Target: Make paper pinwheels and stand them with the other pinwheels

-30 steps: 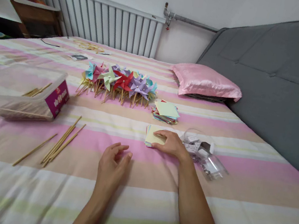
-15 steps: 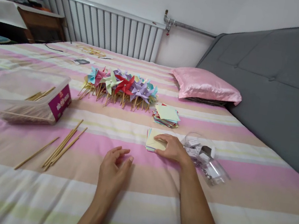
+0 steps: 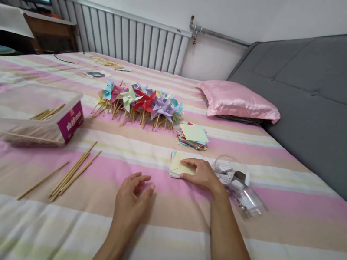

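Note:
My right hand [image 3: 201, 174] rests on the near stack of paper squares [image 3: 175, 165]. Its thumb and index finger are apart, touching the pale yellow top sheet, which has a diagonal line across it. The hand covers the right side of this stack. To its left, my left hand [image 3: 133, 194] is low over the bedspread, fingers loosely curled and apart, holding nothing. Behind the near stack sits a taller, uneven stack of coloured paper squares [image 3: 194, 134]. Just right of my right hand lie a round clear container with small packets [image 3: 230, 174] and a clear plastic bag [image 3: 250, 202].
Several coloured paper pinwheels on sticks [image 3: 145, 101] stand bunched behind the hands. Loose wooden sticks [image 3: 74, 173] lie at left, beside a clear plastic box [image 3: 71, 122] of more sticks. A pink pillow [image 3: 239, 100] lies by the grey headboard [image 3: 313, 77].
The view has tilted slightly, so everything sits a little lower in the picture. My right hand has shifted slightly rightward on the paper stack; my left hand stays about where it was.

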`<state>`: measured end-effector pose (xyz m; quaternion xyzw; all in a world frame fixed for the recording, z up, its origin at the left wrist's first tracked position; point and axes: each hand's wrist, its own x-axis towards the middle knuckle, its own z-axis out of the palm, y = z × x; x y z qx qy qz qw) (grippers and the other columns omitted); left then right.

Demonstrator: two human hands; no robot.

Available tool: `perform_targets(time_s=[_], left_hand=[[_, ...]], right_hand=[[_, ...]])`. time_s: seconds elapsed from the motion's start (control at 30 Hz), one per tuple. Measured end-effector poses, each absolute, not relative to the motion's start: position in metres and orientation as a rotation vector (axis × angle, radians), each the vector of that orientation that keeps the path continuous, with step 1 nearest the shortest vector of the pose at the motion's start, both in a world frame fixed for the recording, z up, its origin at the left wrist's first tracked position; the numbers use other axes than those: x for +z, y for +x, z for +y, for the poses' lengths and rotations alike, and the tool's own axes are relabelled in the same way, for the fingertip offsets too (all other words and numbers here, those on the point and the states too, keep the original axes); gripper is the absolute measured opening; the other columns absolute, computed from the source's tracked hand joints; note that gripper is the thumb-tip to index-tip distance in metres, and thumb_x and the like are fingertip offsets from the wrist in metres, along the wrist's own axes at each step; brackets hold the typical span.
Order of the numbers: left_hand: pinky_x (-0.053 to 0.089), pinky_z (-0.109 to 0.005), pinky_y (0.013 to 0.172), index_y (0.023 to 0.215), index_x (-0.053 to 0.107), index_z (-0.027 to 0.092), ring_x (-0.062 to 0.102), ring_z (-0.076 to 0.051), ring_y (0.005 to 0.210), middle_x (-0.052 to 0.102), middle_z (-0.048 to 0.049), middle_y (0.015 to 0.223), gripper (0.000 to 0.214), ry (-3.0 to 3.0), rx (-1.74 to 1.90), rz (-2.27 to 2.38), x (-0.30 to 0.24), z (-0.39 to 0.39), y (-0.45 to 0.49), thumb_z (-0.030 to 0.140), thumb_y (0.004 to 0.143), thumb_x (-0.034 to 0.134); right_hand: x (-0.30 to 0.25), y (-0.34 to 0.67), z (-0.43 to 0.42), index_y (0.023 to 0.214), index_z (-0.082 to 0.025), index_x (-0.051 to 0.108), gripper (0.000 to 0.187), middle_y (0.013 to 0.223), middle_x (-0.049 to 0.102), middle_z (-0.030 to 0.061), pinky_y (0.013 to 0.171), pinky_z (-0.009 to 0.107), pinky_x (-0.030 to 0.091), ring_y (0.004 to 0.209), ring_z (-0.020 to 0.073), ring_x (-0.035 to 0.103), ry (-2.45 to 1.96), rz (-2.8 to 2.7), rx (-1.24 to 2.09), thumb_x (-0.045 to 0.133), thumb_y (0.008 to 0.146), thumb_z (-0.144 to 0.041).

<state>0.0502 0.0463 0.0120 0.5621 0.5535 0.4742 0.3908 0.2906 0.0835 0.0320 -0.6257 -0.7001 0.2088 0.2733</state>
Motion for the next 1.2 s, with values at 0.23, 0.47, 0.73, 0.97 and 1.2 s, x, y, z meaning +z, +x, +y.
perform_targets(time_s=[0.23, 0.47, 0.73, 0.97, 1.2], left_hand=[[0.049, -0.044, 0.088, 0.095, 0.068, 0.017, 0.059, -0.026, 0.101, 0.054, -0.0141, 0.118, 0.03, 1.437, 1.206, 1.404, 0.0112, 0.0471, 0.0505, 0.035, 0.071, 0.065], [0.049, -0.043, 0.088, 0.095, 0.068, 0.016, 0.059, -0.026, 0.101, 0.054, -0.0143, 0.118, 0.031, 1.43, 1.192, 1.412, 0.0135, 0.0467, 0.0517, 0.035, 0.07, 0.064], [0.049, -0.042, 0.088, 0.096, 0.068, 0.016, 0.059, -0.026, 0.102, 0.054, -0.0149, 0.119, 0.031, 1.437, 1.193, 1.4, 0.0132, 0.0462, 0.0506, 0.034, 0.071, 0.064], [0.049, -0.042, 0.088, 0.096, 0.068, 0.016, 0.06, -0.026, 0.101, 0.055, -0.015, 0.118, 0.031, 1.441, 1.195, 1.41, 0.0133, 0.0468, 0.0514, 0.035, 0.072, 0.064], [0.05, -0.043, 0.087, 0.096, 0.068, 0.016, 0.059, -0.026, 0.101, 0.056, -0.0151, 0.118, 0.031, 1.447, 1.206, 1.393, 0.0118, 0.0459, 0.0501, 0.034, 0.072, 0.064]], right_hand=[[0.0317, 0.2916, 0.0824, 0.108, -0.019, 0.068, 0.048, 0.115, 0.067, 0.0075, 0.095, 0.036, 0.046, 0.106, 0.0241, 0.061, -1.638, -1.933, 0.519, 0.068, 0.061, -0.023], [0.0313, 0.292, 0.082, 0.109, -0.018, 0.067, 0.048, 0.115, 0.066, 0.0074, 0.095, 0.035, 0.045, 0.106, 0.024, 0.061, -1.633, -1.962, 0.503, 0.065, 0.06, -0.02], [0.0335, 0.2917, 0.081, 0.108, -0.019, 0.068, 0.05, 0.115, 0.067, 0.0069, 0.096, 0.036, 0.044, 0.106, 0.0246, 0.06, -1.621, -1.975, 0.521, 0.062, 0.059, -0.016], [0.0343, 0.2905, 0.0805, 0.105, -0.019, 0.069, 0.045, 0.112, 0.068, 0.0067, 0.095, 0.036, 0.046, 0.104, 0.0244, 0.062, -1.65, -1.943, 0.539, 0.062, 0.061, -0.018], [0.0325, 0.2914, 0.0809, 0.094, -0.018, 0.074, 0.031, 0.099, 0.073, 0.006, 0.085, 0.031, 0.05, 0.092, 0.0236, 0.067, -1.671, -1.859, 0.557, 0.058, 0.068, -0.022]])
